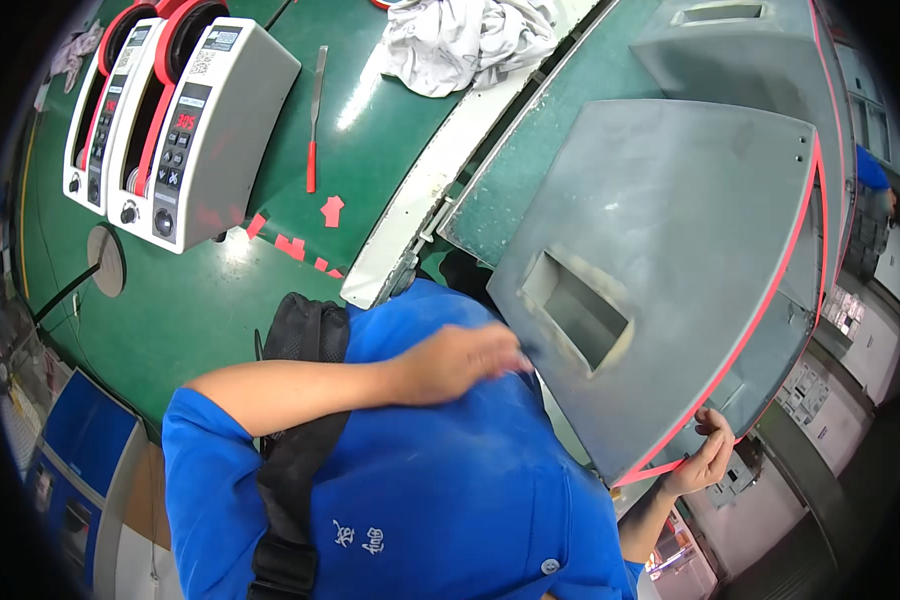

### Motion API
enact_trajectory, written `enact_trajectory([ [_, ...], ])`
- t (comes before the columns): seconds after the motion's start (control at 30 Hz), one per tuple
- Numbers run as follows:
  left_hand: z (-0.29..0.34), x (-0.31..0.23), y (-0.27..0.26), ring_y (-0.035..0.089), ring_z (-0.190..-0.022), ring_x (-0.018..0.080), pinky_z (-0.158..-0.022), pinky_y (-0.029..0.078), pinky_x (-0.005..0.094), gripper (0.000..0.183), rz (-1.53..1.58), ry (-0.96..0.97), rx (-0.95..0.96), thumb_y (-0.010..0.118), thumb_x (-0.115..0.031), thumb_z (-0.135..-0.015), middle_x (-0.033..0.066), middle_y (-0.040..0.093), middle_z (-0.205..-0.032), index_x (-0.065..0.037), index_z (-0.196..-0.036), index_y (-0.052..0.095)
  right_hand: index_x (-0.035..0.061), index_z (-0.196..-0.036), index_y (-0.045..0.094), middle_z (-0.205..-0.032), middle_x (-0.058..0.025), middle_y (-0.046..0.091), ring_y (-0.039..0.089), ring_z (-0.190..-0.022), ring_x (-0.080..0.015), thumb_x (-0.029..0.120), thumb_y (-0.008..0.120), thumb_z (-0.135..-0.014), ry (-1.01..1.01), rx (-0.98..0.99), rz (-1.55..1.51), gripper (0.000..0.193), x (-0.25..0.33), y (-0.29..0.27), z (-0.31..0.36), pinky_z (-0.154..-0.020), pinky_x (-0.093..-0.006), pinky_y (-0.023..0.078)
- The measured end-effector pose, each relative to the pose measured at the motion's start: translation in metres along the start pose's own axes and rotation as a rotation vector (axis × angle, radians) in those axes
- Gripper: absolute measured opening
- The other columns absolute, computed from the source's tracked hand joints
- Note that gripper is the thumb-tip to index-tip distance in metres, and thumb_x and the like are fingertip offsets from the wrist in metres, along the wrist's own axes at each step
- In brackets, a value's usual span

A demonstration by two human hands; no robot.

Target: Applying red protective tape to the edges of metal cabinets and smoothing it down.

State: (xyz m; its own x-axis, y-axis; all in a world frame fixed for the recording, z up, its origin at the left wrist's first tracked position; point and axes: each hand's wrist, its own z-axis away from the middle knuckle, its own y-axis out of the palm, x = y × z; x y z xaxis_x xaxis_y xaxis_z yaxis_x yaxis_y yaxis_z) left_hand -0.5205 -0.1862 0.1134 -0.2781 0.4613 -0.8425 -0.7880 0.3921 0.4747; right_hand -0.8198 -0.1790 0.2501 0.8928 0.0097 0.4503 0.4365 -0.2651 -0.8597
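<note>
A large grey box-shaped housing (pixel 690 230) with a rectangular cutout lies tilted on the bench to my right. Red tape (pixel 770 290) runs along the rim of its open side. My right hand (pixel 705 455) is at the lower part of that rim, fingers curled together over the taped edge. Exactly what is pinched between them is partly hidden. In front of my chest, my left hand (pixel 460 362) is bent inward near the housing's near side. Its fingertips are smeared by motion, and nothing can be made out in them.
Two white tape dispensers (pixel 195 135) with red rolls stand at the back left. A red-handled flat blade (pixel 314 130) and red tape scraps (pixel 290 247) lie on the green table. A crumpled cloth (pixel 460 45) sits farther back. Another grey housing (pixel 735 55) stands behind the first.
</note>
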Motion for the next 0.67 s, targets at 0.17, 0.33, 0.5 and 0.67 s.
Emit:
enact_trajectory([
  [0.17,-0.026,0.019,-0.022,0.047,-0.070,0.0082,-0.068,0.041,0.0213,0.027,-0.004,-0.067,-0.132,0.038,-0.023,-0.093,0.0026,0.053,-0.085,-0.004,-0.107,0.052,-0.0065,-0.090,0.057,-0.080,-0.0126,0.060,0.053,-0.069,-0.0151,0.011,0.034,-0.090,0.012,-0.021,0.002,0.029,0.000,0.000,0.001,-0.060,-0.0257,0.038],
  [0.33,-0.038,0.041,-0.014,0.051,-0.072,0.0105,-0.072,0.043,0.0236,0.031,-0.162,0.060,0.054,0.035,-0.021,-0.093,0.0062,0.054,-0.109,-0.007,-0.117,0.049,-0.0075,-0.088,0.056,-0.080,-0.0148,0.060,0.054,-0.070,-0.0174,0.009,0.035,-0.088,-0.003,-0.082,-0.030,0.027,-0.005,0.000,0.004,-0.060,-0.0262,0.039],
  [0.5,-0.045,0.061,-0.025,0.050,-0.068,0.0116,-0.068,0.043,0.0251,0.028,-0.321,0.061,-0.002,0.037,-0.019,-0.093,0.0047,0.054,-0.081,-0.008,-0.112,0.053,-0.0082,-0.089,0.056,-0.080,-0.0155,0.060,0.055,-0.071,-0.0189,0.007,0.037,-0.086,-0.049,-0.110,-0.046,0.025,-0.004,-0.001,0.005,-0.060,-0.0260,0.039],
  [0.67,-0.050,0.056,-0.010,0.049,-0.067,0.0128,-0.067,0.042,0.0256,0.029,-0.515,0.105,-0.114,0.037,-0.020,-0.093,0.0037,0.051,-0.075,-0.008,-0.112,0.053,-0.0077,-0.091,0.057,-0.081,-0.0157,0.060,0.056,-0.071,-0.0212,0.007,0.038,-0.085,-0.090,-0.156,-0.049,0.025,-0.002,0.001,0.003,-0.060,-0.0267,0.039],
])
